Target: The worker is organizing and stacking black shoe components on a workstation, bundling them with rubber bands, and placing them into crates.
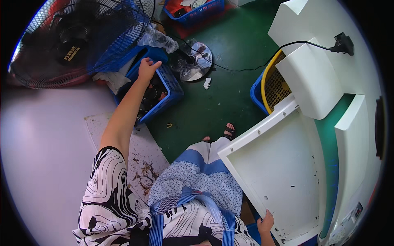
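Note:
My left arm stretches forward, and my left hand [148,69] is over the blue plastic basket [169,84] on the far left, near its back rim. Its thumb stands apart from the other fingers, and I see nothing held. Dark pieces [152,95] lie inside the basket, too jumbled to name. Low on the right, my right hand [266,222] has its fingers closed on the near edge of a shallow white tray [240,172] attached to a white machine. A few small dark bits lie scattered in that tray.
A large black fan [74,45] stands at far left beside a pale tabletop [45,139]. A round stand base [203,61] with plastic wrap, a black power cable [236,69], a yellow basket [267,88] and another blue basket [195,12] are on or near the green floor. The white machine [361,74] fills the right.

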`<state>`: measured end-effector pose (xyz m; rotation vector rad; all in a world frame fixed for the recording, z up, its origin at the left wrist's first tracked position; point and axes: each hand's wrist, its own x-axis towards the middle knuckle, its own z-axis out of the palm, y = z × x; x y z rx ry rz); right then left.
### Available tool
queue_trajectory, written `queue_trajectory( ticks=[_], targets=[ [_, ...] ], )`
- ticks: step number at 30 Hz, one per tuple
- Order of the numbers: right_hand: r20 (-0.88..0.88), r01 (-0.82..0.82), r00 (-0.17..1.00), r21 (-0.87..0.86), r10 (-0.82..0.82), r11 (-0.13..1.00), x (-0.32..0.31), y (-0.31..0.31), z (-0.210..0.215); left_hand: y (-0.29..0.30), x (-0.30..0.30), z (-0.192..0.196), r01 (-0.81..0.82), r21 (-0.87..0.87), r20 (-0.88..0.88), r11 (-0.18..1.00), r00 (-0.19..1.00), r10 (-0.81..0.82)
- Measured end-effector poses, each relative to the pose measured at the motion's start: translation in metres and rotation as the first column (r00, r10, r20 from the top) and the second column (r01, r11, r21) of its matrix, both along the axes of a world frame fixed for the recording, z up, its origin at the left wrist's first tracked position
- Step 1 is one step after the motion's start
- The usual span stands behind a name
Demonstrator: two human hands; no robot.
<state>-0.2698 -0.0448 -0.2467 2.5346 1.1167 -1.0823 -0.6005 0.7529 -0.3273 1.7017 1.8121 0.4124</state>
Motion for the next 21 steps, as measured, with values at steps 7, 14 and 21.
queue_trajectory(
  ticks=[7,14,21],
  targets=[
    [0.213,0.389,0.89,0.105,-0.403,0.915,-0.04,0.022,-0.036,0.137,-0.015,-0.032,-0.329,0.054,0.476,0.943,0.839,0.265],
    [0.357,0.377,0.846,0.122,-0.395,0.918,-0.043,0.026,-0.038,0.197,-0.022,-0.06,-0.139,0.029,0.508,0.99,0.855,0.105],
    [0.403,0.41,0.808,0.141,-0.43,0.901,-0.05,0.037,-0.044,0.201,-0.024,-0.079,0.038,0.284,0.411,0.958,0.898,-0.157]
  ],
)
